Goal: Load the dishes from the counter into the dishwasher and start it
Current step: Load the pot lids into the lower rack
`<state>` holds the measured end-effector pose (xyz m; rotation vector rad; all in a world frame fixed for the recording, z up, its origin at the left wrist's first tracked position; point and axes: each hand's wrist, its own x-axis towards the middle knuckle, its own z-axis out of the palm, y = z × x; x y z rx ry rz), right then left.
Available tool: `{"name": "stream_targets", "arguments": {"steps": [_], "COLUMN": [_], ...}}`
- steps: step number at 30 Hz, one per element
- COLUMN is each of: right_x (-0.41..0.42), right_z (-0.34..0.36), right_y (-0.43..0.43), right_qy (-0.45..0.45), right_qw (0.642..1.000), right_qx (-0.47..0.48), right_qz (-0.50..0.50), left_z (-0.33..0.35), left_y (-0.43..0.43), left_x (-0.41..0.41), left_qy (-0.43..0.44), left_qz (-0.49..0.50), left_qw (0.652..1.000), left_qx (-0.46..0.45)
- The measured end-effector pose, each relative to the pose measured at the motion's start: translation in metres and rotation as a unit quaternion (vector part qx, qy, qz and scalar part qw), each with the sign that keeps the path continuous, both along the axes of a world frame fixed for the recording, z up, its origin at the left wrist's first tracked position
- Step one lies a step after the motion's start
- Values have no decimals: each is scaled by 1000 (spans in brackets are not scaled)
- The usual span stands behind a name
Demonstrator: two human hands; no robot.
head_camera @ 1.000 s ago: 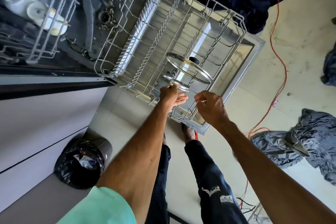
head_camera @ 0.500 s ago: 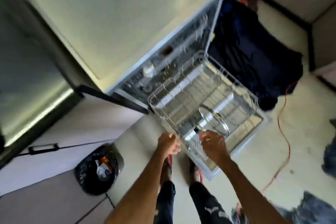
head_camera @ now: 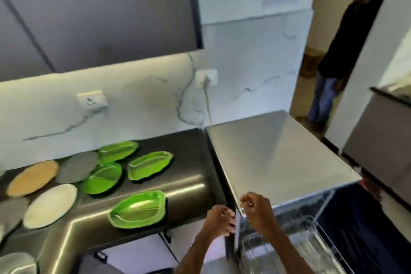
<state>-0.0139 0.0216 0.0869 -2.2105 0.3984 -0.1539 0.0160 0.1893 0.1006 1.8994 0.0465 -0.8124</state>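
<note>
Head cam: I've got both hands low centre, at the dishwasher's [head_camera: 278, 158] front left corner. Left hand [head_camera: 219, 221] has its fingers curled in with nothing visible in it, and sits just off the counter [head_camera: 191, 162] edge. Right hand [head_camera: 258, 211] is curled too, with a small glint near the knuckles; I can't tell if it pinches anything. Dishwasher sits hard against the counter's right end, steel top up. Rack [head_camera: 311, 240] is out at bottom right, too blurred to read contents. On the counter are four green dishes [head_camera: 138, 209], the nearest at the front edge and three further back. Left of them are a tan plate [head_camera: 33, 177], a grey plate [head_camera: 77, 167] and a white plate [head_camera: 50, 206]. A person [head_camera: 340, 51] stands in the doorway, back right.
</note>
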Motion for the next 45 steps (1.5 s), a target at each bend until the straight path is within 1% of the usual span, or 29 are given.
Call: {"name": "stream_targets", "arguments": {"steps": [4, 8, 12, 15, 18, 22, 27, 31, 33, 35, 36, 38, 40, 43, 45], "right_x": [51, 88, 114, 125, 130, 131, 138, 147, 144, 136, 131, 125, 122, 120, 118], "right_z": [56, 85, 89, 79, 67, 55, 35, 11, 7, 13, 19, 25, 25, 20, 18], "right_y": [66, 137, 208, 252, 297, 355, 410, 451, 474, 500, 512, 533, 554, 590, 621], "right_qy": [-60, -93, -87, -53, -19, 21, 52, 103, 107, 101, 103, 111, 122, 136, 136], "right_qw": [995, 985, 977, 972, 963, 939, 905, 870, 855, 841, 835, 827, 815, 805, 800], "right_qx": [3, -11, -25, -35, -25, -12, -18, -21, -20, -20, -23, -18, -9, -17, -30], "right_qz": [78, 145, 193, 226, 269, 344, 422, 483, 507, 531, 540, 552, 566, 578, 584], "left_z": [56, 72, 75, 66, 50, 30, 15, 6, 9, 20, 25, 33, 34, 39, 38], "left_y": [69, 155, 240, 296, 348, 400, 443, 478, 495, 514, 524, 546, 570, 601, 625], "left_x": [37, 70, 85, 80, 71, 56, 37, 6, -13, -27, -32, -40, -45, -48, -49], "left_qy": [-61, -130, -172, -168, -154, -139, -108, -114, -127, -141, -145, -136, -122, -105, -89], "left_qz": [19, 42, 107, 157, 214, 295, 374, 427, 446, 465, 482, 510, 523, 551, 560], "left_qw": [997, 990, 979, 973, 964, 945, 921, 894, 877, 847, 825, 793, 780, 765, 764], "left_qx": [-44, -25, -18, -16, -23, -4, 14, 70, 128, 216, 257, 305, 321, 316, 307]}}
